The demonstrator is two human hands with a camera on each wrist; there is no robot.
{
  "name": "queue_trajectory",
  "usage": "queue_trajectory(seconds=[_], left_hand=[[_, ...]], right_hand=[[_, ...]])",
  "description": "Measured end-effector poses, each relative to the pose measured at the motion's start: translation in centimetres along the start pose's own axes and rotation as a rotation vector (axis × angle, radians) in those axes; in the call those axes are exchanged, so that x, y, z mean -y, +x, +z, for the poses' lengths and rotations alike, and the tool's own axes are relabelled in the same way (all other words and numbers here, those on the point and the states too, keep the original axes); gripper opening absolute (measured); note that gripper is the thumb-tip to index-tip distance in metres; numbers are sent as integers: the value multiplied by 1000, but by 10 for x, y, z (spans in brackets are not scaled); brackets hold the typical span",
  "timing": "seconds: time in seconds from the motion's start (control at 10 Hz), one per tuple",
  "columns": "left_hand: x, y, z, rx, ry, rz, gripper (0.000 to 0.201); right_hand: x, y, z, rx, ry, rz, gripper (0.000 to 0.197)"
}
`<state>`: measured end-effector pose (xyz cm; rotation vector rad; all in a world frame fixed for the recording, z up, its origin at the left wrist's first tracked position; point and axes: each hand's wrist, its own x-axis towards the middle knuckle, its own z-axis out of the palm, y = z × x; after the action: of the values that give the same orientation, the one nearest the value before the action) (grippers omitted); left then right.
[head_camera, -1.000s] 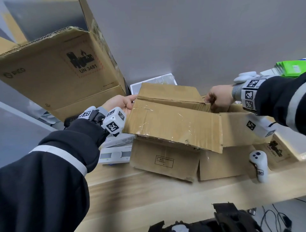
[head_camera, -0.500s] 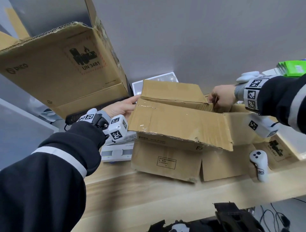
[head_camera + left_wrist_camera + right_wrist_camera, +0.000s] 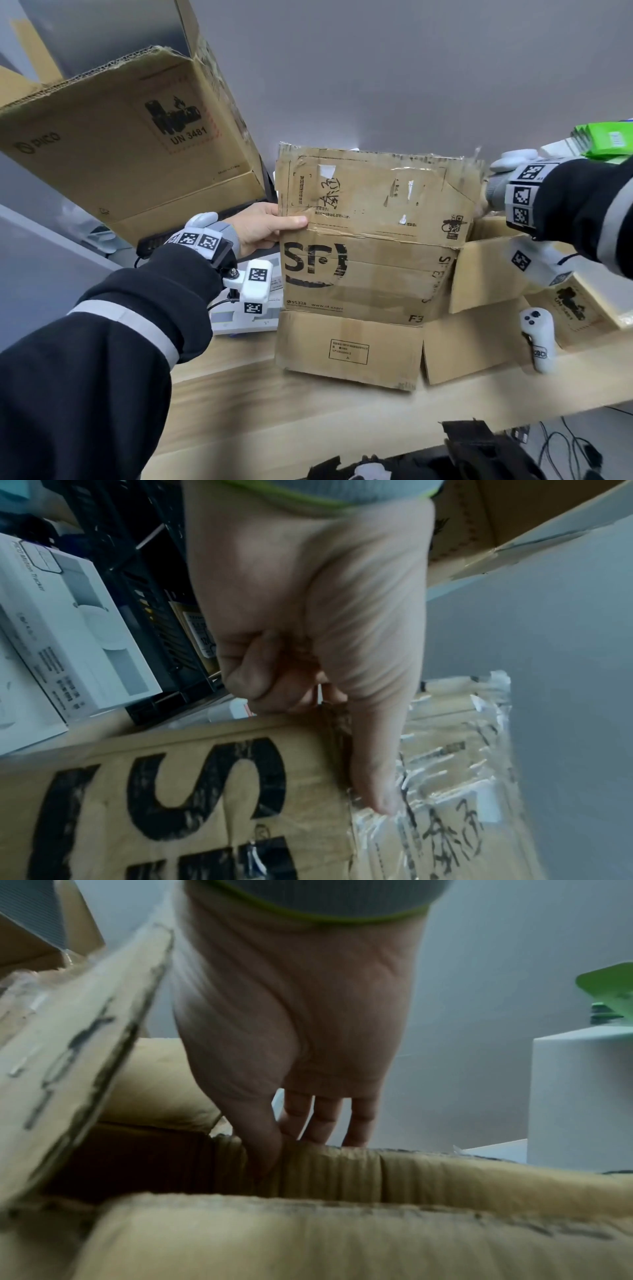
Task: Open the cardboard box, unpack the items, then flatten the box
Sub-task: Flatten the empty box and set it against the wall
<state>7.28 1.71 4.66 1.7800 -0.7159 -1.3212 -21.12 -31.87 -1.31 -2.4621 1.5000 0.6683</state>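
A worn brown cardboard box [image 3: 370, 274] with a black SF logo stands tipped up on the wooden shelf, its taped, labelled face toward me. My left hand [image 3: 263, 226] grips its left edge, with the thumb [image 3: 377, 777] flat on the taped front and the fingers curled behind. In the head view the box hides my right hand [image 3: 294, 1069] at its upper right corner. The right wrist view shows that hand pinching a cardboard wall [image 3: 342, 1161], thumb inside and fingers over the far side. One side flap [image 3: 486, 274] hangs open to the right. No contents are visible.
A big PICO carton [image 3: 120, 144] leans at the upper left. White product boxes [image 3: 246, 315] lie under my left wrist. A white controller [image 3: 539, 339] and another flat carton [image 3: 582, 308] sit at the right, with green packs [image 3: 606, 140] above them. The shelf's front edge [image 3: 308, 411] is close.
The box has swung up from lying low to nearly upright, so its SF face now shows. My left hand has shifted onto its left edge; the right hand stays at the far right corner.
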Motion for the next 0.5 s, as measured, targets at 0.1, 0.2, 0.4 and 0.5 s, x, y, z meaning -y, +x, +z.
queue_trajectory(seconds=[0.1,0.2,0.4,0.5], left_hand=[[0,2,5,9,-72,27,35],[1,4,12,18,-146,55,35],[-2,3,20,-46,-314,35,41],[-6,0,17,-146,-337,23,52]], right_hand=[[4,-7,-2,115,9,45,49],[53,-148,-44,110,-77,-174,31],[26,-110,-29,97,152,-261,23],[7,-92,-23,142,149,-157,69]])
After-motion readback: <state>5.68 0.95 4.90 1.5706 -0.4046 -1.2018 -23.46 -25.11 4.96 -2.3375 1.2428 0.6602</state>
